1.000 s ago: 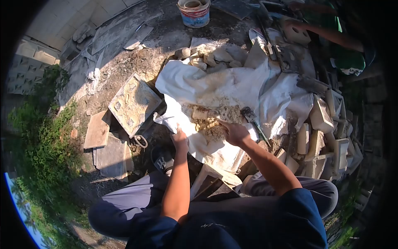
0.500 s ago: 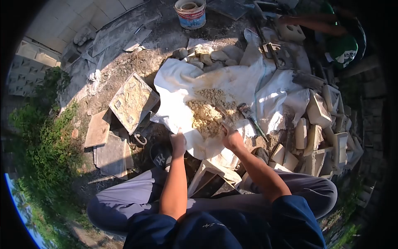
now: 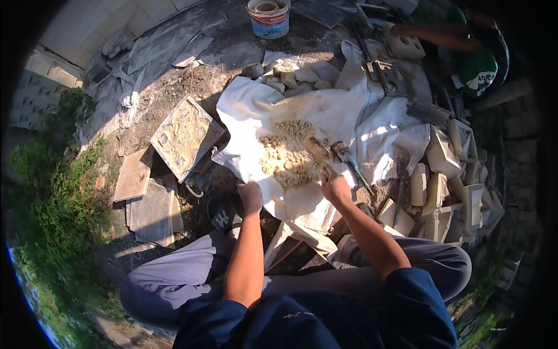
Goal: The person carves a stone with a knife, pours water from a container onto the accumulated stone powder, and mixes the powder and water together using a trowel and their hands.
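A white sheet (image 3: 247,113), like an opened sack, lies on the ground in front of me with a heap of crumbly, sandy yellow mix (image 3: 283,160) on it. My left hand (image 3: 251,195) is closed on the sheet's near left edge. In my right hand (image 3: 336,185) is what looks like a trowel (image 3: 317,150), its brownish blade above the right side of the heap; my fingers hide the grip. Just right of the blade lies another tool (image 3: 344,153) with a dark head and greenish handle.
A square tray (image 3: 215,139) holding pale mix sits at left, near flat slabs (image 3: 152,214). Stones (image 3: 308,75) line the sheet's far side. Cast blocks (image 3: 442,154) are piled at right. A bucket (image 3: 269,24) stands behind; a co-worker's arm (image 3: 436,32) touches a block.
The trowel blade has come up out of the mix and moved right, with my right hand shifting slightly right. The heap looks flatter and more spread. My left hand stays at the sheet's edge.
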Tool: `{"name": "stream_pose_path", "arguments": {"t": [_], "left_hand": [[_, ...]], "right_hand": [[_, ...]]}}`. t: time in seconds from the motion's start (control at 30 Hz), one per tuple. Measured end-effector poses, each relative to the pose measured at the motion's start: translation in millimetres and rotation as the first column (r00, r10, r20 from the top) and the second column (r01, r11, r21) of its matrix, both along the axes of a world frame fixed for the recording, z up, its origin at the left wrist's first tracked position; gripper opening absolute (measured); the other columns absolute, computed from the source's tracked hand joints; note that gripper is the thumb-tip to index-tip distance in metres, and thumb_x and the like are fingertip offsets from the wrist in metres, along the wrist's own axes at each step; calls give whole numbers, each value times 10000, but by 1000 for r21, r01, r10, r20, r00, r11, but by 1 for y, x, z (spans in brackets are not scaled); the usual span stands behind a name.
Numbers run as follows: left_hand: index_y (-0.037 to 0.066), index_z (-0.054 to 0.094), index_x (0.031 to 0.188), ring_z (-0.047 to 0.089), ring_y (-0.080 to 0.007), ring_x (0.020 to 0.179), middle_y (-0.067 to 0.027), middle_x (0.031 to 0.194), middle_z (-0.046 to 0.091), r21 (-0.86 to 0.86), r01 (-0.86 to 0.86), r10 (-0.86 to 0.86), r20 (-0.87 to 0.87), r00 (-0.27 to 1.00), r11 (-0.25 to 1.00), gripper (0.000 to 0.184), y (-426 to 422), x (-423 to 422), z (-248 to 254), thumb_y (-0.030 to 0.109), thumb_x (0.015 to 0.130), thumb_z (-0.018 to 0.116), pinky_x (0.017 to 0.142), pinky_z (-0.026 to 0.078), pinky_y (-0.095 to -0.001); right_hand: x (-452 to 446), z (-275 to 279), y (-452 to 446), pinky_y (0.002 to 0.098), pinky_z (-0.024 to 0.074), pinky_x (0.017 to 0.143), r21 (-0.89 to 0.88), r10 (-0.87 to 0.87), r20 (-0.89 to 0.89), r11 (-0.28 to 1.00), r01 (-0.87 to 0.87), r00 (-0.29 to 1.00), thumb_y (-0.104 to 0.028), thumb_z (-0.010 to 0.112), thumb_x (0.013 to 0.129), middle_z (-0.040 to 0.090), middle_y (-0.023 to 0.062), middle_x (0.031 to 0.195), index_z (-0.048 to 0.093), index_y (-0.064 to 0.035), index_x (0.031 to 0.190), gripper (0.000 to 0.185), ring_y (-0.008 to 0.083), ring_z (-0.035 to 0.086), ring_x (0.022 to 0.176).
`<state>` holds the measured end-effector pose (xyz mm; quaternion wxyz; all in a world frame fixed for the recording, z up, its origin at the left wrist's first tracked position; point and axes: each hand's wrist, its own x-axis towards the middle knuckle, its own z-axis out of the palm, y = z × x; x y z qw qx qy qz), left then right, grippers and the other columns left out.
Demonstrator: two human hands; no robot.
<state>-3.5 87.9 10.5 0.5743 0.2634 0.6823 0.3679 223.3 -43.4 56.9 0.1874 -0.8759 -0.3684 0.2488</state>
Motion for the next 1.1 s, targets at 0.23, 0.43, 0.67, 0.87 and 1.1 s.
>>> {"name": "stream_pose_path", "arguments": {"t": [0.23,0.43,0.67,0.87,1.1], "left_hand": [[6,603,908,388,-88,410,14,576,485,21,70,-71,42,997,997,182,1,-7,11,161,992,560,395,294,-308],[-3,578,962,412,-106,421,-7,594,510,98,-34,19,143,989,995,176,1,-4,-5,172,984,583,409,322,-317],[-48,636,1061,494,-111,508,-43,672,569,124,-12,13,-11,1000,992,225,-3,-14,-24,160,986,590,474,375,-296],[-75,643,1055,518,-140,530,-68,738,636,-20,-38,39,25,999,999,246,0,-19,-51,154,969,622,489,410,-328],[-96,641,985,491,-123,506,-62,684,606,120,-78,89,-90,992,990,288,-4,-7,-16,191,972,629,483,398,-329]], "right_hand": [[-26,39,12,469,551,825,-45,122,-176,990,-132,977,-277,573,944,693,235,1060,573,-203,1366,428,453,667,943],[-23,-6,4,503,536,813,-33,66,-158,997,-72,985,-259,610,933,685,259,1033,575,-189,1361,435,457,661,950],[25,-4,61,490,562,774,112,105,35,988,-108,994,-247,614,921,717,184,1010,596,-182,1335,420,408,689,891],[0,-21,58,451,576,759,49,282,4,958,-282,959,-293,591,960,735,165,969,577,-189,1378,431,399,710,856],[31,-8,72,447,590,705,168,290,130,936,-309,948,-236,579,969,742,139,976,569,-177,1383,419,355,717,771]]}}
